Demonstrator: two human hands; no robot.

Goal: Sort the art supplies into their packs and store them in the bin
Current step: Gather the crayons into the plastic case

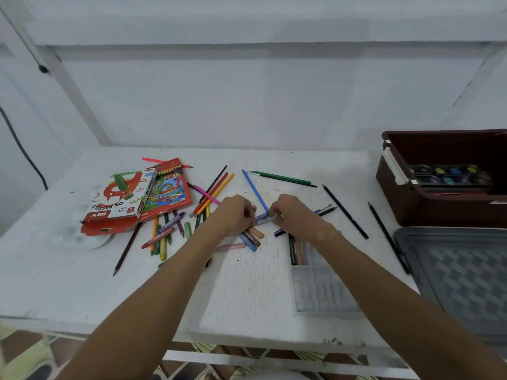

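Both hands meet over the middle of the table (247,292), pinching one blue pastel (264,217) between them; the left hand (236,215) grips its left end, the right hand (291,215) its right end, fingers pressed together on it, so its long axis runs left to right. The clear tray (321,286), with two or three sticks already in its far end, lies just right of and nearer than the pastel; the right hand is closer to it, so I judge that hand should carry it. Loose pastels lie under the left hand; the bin (428,204) stands well right of the tray.
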